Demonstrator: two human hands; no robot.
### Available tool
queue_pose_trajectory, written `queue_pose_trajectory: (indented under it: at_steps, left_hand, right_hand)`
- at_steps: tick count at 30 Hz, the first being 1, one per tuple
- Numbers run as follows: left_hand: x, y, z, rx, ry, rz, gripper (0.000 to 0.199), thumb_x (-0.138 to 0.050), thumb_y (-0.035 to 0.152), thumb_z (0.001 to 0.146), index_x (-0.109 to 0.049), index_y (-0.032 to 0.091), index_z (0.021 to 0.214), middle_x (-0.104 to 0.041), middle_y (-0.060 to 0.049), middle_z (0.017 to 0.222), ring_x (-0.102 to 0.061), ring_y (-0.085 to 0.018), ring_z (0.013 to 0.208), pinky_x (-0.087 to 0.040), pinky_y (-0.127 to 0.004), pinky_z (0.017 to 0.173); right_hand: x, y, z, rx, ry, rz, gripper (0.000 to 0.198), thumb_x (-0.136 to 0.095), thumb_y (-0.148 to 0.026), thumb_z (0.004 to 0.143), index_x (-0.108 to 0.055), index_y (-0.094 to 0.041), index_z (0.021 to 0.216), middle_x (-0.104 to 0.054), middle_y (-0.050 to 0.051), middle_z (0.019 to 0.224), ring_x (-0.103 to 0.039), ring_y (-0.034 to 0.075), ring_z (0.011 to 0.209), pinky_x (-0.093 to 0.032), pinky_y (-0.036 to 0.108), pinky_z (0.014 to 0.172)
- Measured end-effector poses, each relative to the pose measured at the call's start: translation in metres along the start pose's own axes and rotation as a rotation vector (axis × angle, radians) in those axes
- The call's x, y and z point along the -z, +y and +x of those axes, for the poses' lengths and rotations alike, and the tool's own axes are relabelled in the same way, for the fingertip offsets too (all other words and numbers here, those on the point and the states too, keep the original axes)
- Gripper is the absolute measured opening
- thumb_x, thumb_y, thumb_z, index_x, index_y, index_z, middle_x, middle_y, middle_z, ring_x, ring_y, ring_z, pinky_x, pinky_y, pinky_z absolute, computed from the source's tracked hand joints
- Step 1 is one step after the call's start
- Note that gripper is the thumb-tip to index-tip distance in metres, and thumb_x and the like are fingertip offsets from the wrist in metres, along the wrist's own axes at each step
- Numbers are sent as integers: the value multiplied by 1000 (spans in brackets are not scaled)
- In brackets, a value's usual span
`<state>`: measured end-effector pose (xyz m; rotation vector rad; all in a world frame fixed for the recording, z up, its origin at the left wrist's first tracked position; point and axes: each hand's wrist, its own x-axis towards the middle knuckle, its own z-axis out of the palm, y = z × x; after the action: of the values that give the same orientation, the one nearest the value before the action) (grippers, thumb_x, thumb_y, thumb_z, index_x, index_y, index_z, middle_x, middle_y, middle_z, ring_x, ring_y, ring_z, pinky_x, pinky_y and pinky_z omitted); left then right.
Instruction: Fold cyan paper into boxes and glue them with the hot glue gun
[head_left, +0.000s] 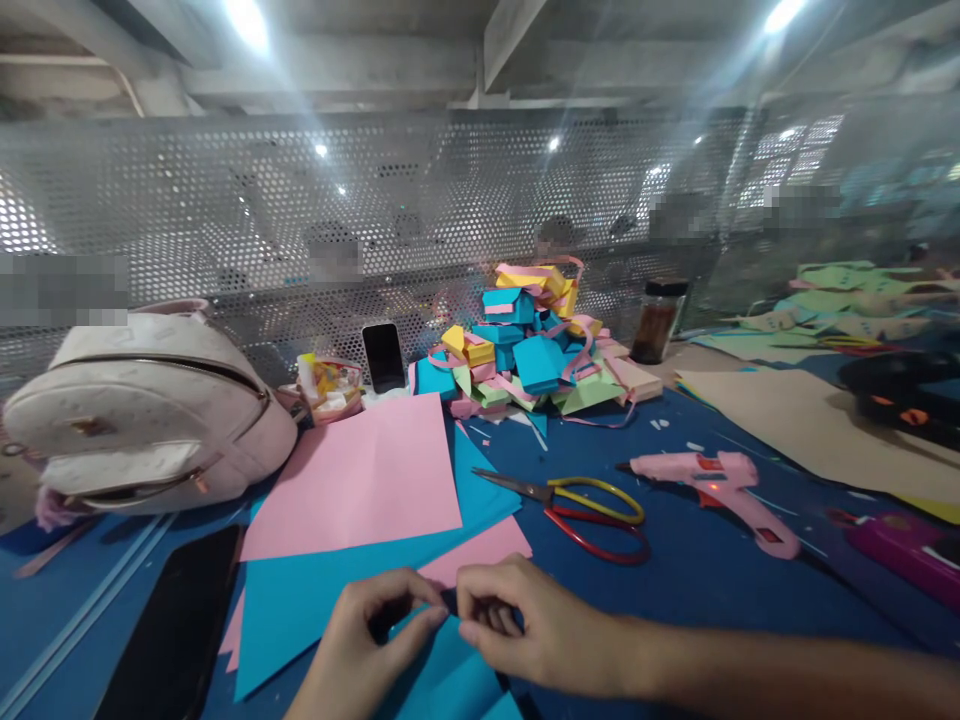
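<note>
At the bottom middle, my left hand and my right hand meet over a piece of blue paper. The thumb and fingers of each hand pinch its upper edge, close together. The lower part of this paper runs out of view. Just beyond my hands lie a large pink sheet, a blue sheet under it, and a smaller pink piece. Scissors with one yellow and one red handle rest beyond my right hand, their blades pointing left.
A pink glue gun lies to the right, near a purple object. Behind stands a heap of folded paper boxes beside a dark jar. On the left are a white backpack and a black phone. Another phone stands upright.
</note>
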<state>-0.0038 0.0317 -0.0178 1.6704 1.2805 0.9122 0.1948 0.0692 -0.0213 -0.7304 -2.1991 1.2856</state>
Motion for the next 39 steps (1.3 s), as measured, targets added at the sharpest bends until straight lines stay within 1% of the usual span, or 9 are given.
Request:
queue_pose_trajectory:
  at_steps: [3, 6, 14, 23, 27, 30, 35, 37, 39]
  left_hand:
    - [-1, -1, 0, -14, -29, 73, 23, -58, 32, 88, -68, 17, 73, -71, -3, 75, -64, -18, 75, -48, -24, 70]
    - [0, -2, -1, -8, -31, 96, 32, -54, 38, 90, -63, 17, 68, -65, -2, 68, -58, -16, 69, -44, -22, 64]
    - [-3, 4, -5, 11, 17, 12, 32, -56, 39, 89, -51, 18, 64, -46, 3, 62, -41, -13, 62, -33, -22, 57]
    - [0, 5, -5, 13, 28, 2, 32, -52, 42, 92, -48, 19, 69, -37, 5, 62, -34, -12, 58, -28, -23, 54]
    - [1, 4, -4, -5, 43, 5, 32, -53, 41, 91, -50, 18, 69, -40, 4, 62, -36, -12, 58, -29, -22, 54]
    - [2, 2, -3, -11, 54, -7, 30, -55, 40, 90, -53, 18, 70, -45, 3, 63, -41, -12, 59, -32, -21, 54]
    - [3, -3, -1, -33, 96, -83, 21, -58, 36, 90, -61, 18, 81, -57, 1, 71, -51, -11, 62, -39, -19, 56]
    - [4, -4, -1, -48, 94, -110, 14, -61, 33, 89, -64, 19, 87, -63, -1, 78, -58, -13, 69, -45, -20, 62]
    - [4, -3, -2, -65, 78, -131, 11, -62, 30, 88, -66, 21, 91, -68, -2, 86, -63, -16, 81, -49, -22, 73]
  right_hand:
    - [0, 1, 0, 10, -12, -9, 12, -54, -15, 82, -51, -17, 71, -40, -7, 58, -38, 6, 53, -27, 18, 50]
    - [0, 1, 0, 7, -15, -9, 12, -55, -14, 82, -51, -17, 71, -41, -7, 58, -38, 6, 53, -28, 18, 50]
    - [2, -2, 1, 19, 5, 38, 16, -54, -15, 81, -46, -18, 68, -39, -7, 57, -38, 7, 53, -30, 18, 50]
    - [4, -4, 1, 30, 13, 89, 18, -50, -16, 82, -41, -18, 66, -37, -6, 59, -35, 8, 55, -29, 20, 50]
    - [4, -3, 1, 30, 1, 117, 18, -49, -18, 83, -41, -19, 67, -36, -6, 59, -34, 8, 53, -28, 20, 49]
    - [3, -2, 1, 27, 27, 133, 18, -50, -20, 83, -42, -18, 67, -37, -6, 60, -34, 8, 55, -28, 20, 51]
    - [3, 2, 2, 35, 76, 203, 18, -50, -25, 83, -42, -19, 68, -36, -6, 59, -34, 8, 54, -27, 20, 50]
    - [3, 2, 2, 26, 75, 248, 19, -51, -27, 84, -41, -19, 69, -36, -7, 58, -34, 8, 53, -26, 21, 50]
    - [3, 2, 2, 10, 64, 277, 21, -51, -29, 86, -40, -19, 70, -36, -8, 57, -34, 8, 52, -26, 21, 49]
